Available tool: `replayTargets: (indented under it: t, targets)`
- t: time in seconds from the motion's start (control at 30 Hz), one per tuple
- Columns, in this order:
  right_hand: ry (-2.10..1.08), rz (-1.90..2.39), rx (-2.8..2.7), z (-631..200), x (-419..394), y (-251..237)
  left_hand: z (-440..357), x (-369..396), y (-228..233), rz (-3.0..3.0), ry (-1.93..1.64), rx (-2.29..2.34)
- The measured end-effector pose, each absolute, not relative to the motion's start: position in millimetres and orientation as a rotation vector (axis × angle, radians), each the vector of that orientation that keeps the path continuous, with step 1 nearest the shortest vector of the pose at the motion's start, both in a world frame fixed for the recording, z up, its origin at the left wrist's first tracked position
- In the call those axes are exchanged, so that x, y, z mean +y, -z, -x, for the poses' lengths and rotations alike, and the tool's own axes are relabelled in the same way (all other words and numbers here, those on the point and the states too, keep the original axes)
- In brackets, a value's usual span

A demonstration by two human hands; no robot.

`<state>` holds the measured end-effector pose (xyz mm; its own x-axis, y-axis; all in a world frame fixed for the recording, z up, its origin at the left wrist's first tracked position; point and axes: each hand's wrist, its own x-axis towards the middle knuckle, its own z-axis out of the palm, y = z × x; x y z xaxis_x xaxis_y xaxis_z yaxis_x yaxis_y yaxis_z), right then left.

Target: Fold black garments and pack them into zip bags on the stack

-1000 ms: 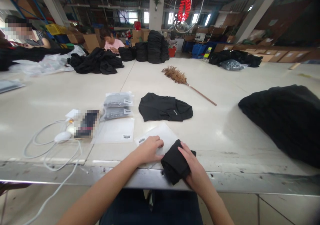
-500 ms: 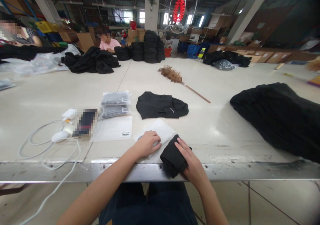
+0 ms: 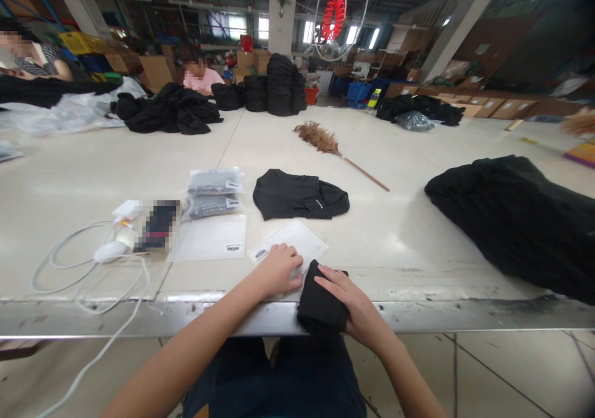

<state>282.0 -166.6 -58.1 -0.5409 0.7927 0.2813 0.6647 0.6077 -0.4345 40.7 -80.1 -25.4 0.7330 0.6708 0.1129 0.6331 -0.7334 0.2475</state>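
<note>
Two hands at the near edge of the tabletop (image 3: pixel 418 232), 6 o'clock in the head view. Left hand (image 3: pixel 279 270): palm down, fingers curled, pressing on a clear plastic bag (image 3: pixel 292 242) that lies flat with a barcode label at its near-left corner. Whether any fingers pinch the bag's edge: cannot tell. Right hand (image 3: pixel 351 303): closed over a rolled black garment (image 3: pixel 318 303), fingers across its top, thumb side hidden. Garment sits at the metal edge of the tabletop, its far end touching the bag's near edge and just beside the left hand.

At 12 o'clock from the hands: a folded black garment (image 3: pixel 300 195), flat, small white logo visible. At 11 o'clock: an empty flat bag (image 3: pixel 209 238) with barcode label, and beyond it two packed bags (image 3: pixel 214 191) one behind the other. At 10 o'clock: a blurred dark device (image 3: pixel 158 226), a white mouse-shaped object (image 3: pixel 109 252) and a looping white cable (image 3: pixel 83 281). At 1 o'clock, farther off: a feather duster (image 3: pixel 334 148) lying on the tabletop. At 3 o'clock: a large heap of black cloth (image 3: pixel 515 219). Far edge, 11 to 12 o'clock: stacks of black garments (image 3: pixel 279 86), loose black pile (image 3: pixel 167 111), two other people seated behind.
</note>
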Motion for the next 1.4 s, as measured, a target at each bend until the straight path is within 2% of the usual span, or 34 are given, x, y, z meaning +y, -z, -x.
replayTargets:
  t: [0.2,0.6,0.83,1.03,1.17,1.4]
  targets:
    - [-0.349,1.198,-2.311,-279.4,-171.3,64.7,-62.1,-82.2,26.0,-2.779,-0.105,1.192]
    - [-0.397,1.129,-2.460,-273.4,-162.3,41.9,-55.0,-78.8,28.0,-2.675,-0.309,1.163]
    - [-0.207,1.208,-2.524,-277.6,-137.1,26.0,-52.7,-78.2,22.2,-2.623,-0.553,1.040]
    - [0.007,1.292,-2.408,-267.3,-129.1,38.0,-44.1,-73.9,16.4,-2.578,-0.622,1.023]
    - [0.079,1.412,-2.310,-260.4,-125.5,45.2,-37.5,-70.2,15.0,-2.609,-0.485,1.088]
    - [0.047,1.414,-2.473,-263.2,-108.0,35.3,-26.0,-69.9,18.0,-2.594,-0.357,1.207]
